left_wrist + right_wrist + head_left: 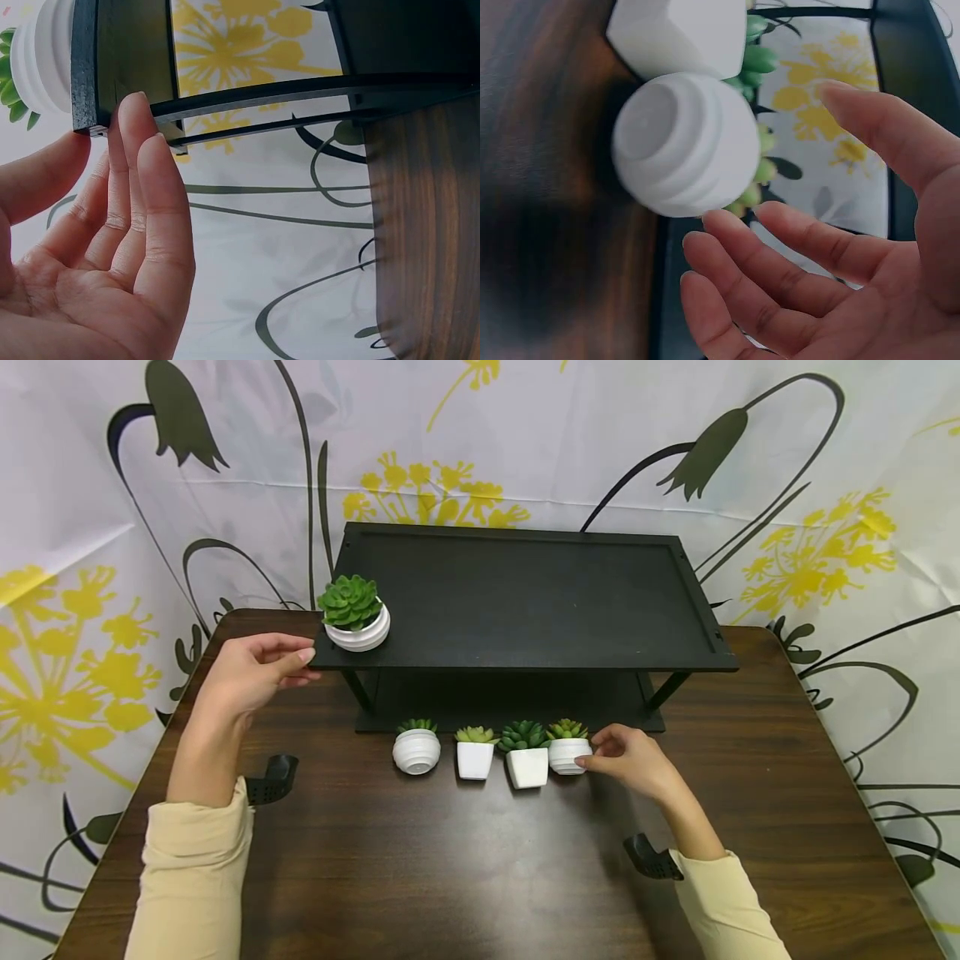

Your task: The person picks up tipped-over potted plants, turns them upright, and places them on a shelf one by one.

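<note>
My left hand [253, 670] holds the left front corner of a black two-tier shelf [525, 602]. In the left wrist view its thumb lies at the board's edge, with the fingers [157, 180] under the board. On that corner stands a succulent in a round white pot [358, 631]. My right hand [626, 760] is at the rightmost small potted succulent [568, 755], a round ribbed white pot with yellow-green leaves. The right wrist view shows the fingertips [705, 289] right at this pot [686, 146], the thumb spread apart from it.
Left of that pot, a dark green succulent in a square pot [528, 767], a pale one in a square pot [475, 760] and one in a round pot [416, 751] line the wooden table [420, 877] before the shelf. A flower-printed cloth [600, 435] hangs behind.
</note>
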The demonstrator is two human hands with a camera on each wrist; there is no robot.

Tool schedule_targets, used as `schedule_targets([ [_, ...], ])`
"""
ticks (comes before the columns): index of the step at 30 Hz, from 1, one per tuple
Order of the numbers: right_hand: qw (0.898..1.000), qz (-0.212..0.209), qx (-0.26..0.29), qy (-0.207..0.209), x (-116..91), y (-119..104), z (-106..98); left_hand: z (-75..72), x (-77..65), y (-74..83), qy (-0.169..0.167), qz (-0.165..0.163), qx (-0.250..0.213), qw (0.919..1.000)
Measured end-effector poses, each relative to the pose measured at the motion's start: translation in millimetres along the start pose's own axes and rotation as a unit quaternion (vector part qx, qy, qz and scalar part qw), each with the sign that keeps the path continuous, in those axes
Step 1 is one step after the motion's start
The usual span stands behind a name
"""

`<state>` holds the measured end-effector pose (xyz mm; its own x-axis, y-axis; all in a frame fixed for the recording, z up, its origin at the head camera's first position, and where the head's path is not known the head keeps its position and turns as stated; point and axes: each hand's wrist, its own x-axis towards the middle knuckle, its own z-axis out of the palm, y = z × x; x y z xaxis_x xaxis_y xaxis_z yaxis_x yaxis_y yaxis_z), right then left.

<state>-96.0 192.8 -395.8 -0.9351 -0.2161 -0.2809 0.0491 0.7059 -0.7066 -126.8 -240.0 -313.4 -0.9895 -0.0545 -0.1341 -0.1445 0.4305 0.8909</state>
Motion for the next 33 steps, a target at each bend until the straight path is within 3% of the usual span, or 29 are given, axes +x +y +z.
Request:
schedule_targets([
  [10,0.998,0.055,0.021,-0.014,7,16,8,-0.7,-0.1,-1.1,0.0,0.006,0.0,1.0],
  [23,0.996,0.077,0.031,-0.021,20,18,16,-0.6,-1.2,-1.1,0.002,0.022,0.002,0.9998],
  [33,0.995,0.087,0.047,-0.028,25,22,22,0.0,-0.9,-0.7,0.001,0.016,0.001,0.9999],
])
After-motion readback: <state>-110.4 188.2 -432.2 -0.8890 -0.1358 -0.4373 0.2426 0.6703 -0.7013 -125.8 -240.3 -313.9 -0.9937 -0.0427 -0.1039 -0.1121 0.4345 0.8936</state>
